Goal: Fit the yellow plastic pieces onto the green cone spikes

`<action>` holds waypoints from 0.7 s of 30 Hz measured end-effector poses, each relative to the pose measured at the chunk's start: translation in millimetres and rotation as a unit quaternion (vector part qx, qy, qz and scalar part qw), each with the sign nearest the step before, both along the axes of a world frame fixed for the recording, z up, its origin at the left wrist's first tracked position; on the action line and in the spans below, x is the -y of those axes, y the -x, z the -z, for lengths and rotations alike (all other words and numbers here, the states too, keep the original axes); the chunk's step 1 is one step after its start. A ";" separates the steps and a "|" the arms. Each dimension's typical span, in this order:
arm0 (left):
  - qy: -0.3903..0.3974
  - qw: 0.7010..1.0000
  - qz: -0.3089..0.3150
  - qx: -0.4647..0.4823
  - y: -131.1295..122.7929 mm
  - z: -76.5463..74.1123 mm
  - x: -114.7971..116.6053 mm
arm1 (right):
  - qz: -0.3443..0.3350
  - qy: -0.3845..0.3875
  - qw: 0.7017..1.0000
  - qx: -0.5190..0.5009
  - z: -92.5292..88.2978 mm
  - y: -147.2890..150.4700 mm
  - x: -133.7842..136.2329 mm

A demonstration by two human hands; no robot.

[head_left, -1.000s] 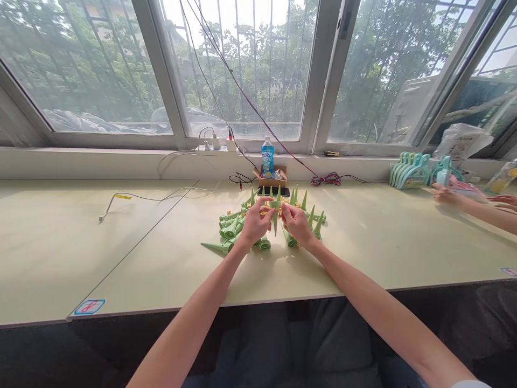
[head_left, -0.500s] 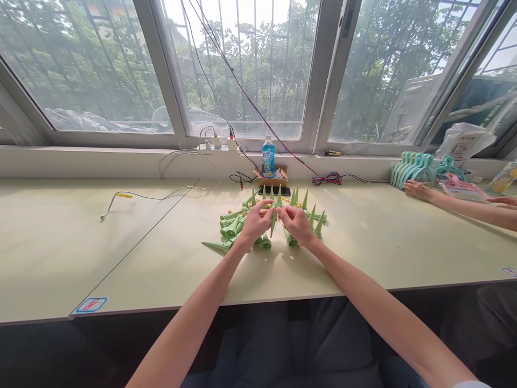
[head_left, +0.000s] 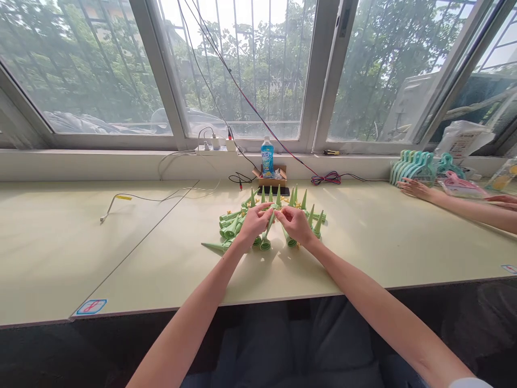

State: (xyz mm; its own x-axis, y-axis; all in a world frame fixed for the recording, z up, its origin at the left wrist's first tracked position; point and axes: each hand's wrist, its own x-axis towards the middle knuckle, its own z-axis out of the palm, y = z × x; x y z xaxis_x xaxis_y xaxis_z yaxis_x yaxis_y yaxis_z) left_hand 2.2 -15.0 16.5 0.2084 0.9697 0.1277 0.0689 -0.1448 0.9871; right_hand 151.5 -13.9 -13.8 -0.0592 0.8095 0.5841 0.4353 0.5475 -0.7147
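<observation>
Point of the held green spike has swung from straight down to slanting toward the wearer's left since the first frame; at far right, a co-worker's hand has slid leftward to the teal hangers. Spike is between the wearer's hands, above the worktop. Left hand: thumb and forefinger pinching its wide collar end, probably because that end gives a firmer hold than the taper. Right hand: thumb and forefinger pinched at the collar from the other side; cannot tell if a small piece is also caught there. Upright spikes stand tip up, presumably since the broad ends make steady bases; arranged in an arc beyond the hands, likely for easy reach. Count: one spike held, about nine upright, at least six lying spikes, some overlapped. Yellow pieces among them too small to count. Behind: one blue-labelled bottle, one cardboard box, one dark flat phone-like slab. Hangers overlap; several, exact number unclear.
</observation>
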 end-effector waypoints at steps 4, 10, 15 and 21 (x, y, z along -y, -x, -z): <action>0.005 1.000 0.001 -0.005 -0.3 -2.0 1.3 | 0.005 -0.009 1.000 0.007 0.8 0.6 -0.5; -0.002 1.000 0.018 -0.020 0.0 -2.9 2.5 | -0.015 -0.025 1.000 -0.002 0.2 1.0 0.7; -0.002 0.999 0.043 -0.001 0.3 -1.1 1.5 | -0.030 -0.031 0.999 -0.012 0.5 1.1 0.2; -0.004 0.999 0.052 0.008 0.5 0.9 -0.4 | -0.024 -0.028 0.999 -0.003 1.2 0.9 0.3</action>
State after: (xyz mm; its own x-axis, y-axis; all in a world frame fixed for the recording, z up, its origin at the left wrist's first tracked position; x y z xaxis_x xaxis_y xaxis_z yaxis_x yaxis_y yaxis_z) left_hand 1.7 -14.5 15.6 0.3058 0.9417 0.1402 0.0372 -0.1589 0.9866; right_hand 150.6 -14.1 -15.0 -0.0936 0.7716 0.6291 0.4044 0.6069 -0.6842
